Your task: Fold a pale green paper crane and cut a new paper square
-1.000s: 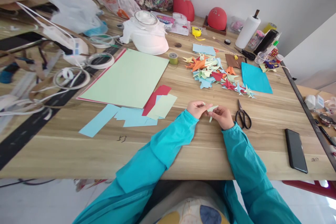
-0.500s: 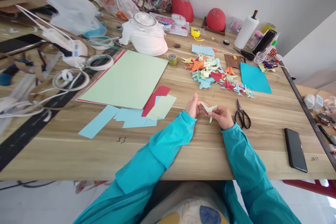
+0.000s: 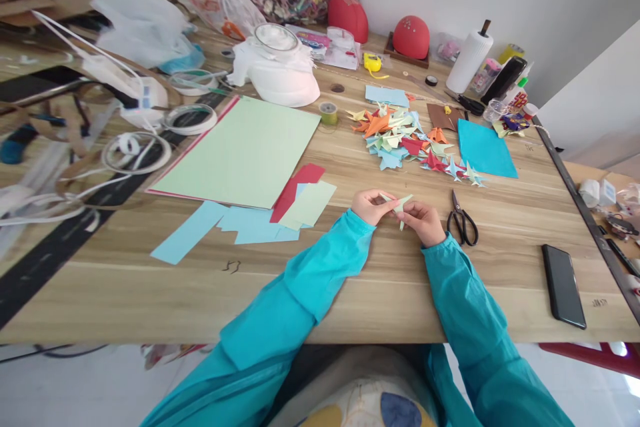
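Between both hands, just above the wooden table, is a small pale green origami crane point(image 3: 404, 202) with pointed ends sticking out. My left hand point(image 3: 373, 207) pinches its left side, thumb and fingers together. On the right side, my right hand point(image 3: 423, 221) grips the crane between thumb and fingers. Part of the folded paper is hidden by my fingers. Black-handled scissors point(image 3: 463, 220) lie right beside my right hand. Beyond my hands is a heap of folded paper cranes point(image 3: 395, 133) in orange, red, blue, yellow and green.
Large green sheets point(image 3: 240, 150) lie at left, with blue strips point(image 3: 189, 232), a red piece point(image 3: 296, 192) and a green rectangle point(image 3: 310, 205) near them. A phone point(image 3: 563, 285) rests at right. Cables point(image 3: 135, 153) clutter the far left; a turquoise square point(image 3: 487, 148) is behind the scissors.
My left thumb, raised before, has come down onto the crane, and the left fingers now pinch it. The right hand keeps its hold in nearly the same spot.
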A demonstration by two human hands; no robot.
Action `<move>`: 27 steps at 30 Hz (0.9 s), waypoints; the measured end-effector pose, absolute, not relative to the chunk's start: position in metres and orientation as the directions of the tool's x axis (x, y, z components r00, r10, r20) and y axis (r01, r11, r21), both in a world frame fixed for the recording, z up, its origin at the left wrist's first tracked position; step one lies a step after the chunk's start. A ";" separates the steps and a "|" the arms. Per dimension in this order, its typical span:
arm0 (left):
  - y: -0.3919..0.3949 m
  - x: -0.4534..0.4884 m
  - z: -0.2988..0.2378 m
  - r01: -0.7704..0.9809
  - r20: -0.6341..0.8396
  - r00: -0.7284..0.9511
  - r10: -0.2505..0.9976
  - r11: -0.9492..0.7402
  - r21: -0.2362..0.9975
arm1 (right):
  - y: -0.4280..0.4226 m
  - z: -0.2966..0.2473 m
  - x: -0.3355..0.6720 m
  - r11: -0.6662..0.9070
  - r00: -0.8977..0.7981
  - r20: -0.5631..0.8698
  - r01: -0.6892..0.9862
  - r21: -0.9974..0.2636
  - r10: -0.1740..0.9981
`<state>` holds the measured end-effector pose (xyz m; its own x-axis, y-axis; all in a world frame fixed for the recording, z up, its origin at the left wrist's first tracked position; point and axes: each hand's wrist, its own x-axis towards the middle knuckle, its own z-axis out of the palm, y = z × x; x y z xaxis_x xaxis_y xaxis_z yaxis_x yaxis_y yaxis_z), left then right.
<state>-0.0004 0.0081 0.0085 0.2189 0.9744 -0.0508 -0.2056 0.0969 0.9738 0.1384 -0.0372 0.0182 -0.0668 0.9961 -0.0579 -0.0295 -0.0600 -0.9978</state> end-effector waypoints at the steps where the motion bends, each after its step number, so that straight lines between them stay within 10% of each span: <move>1: 0.009 -0.001 0.008 -0.201 -0.049 0.208 0.977 0.091 0.975 | -0.038 0.019 0.138 -0.063 -0.064 -0.061 -0.021 -0.998 0.996; 27: 0.009 0.000 0.013 -0.234 -0.114 0.135 0.984 0.144 0.962 | -0.040 0.021 0.136 0.006 -0.123 -0.024 0.234 -0.972 0.992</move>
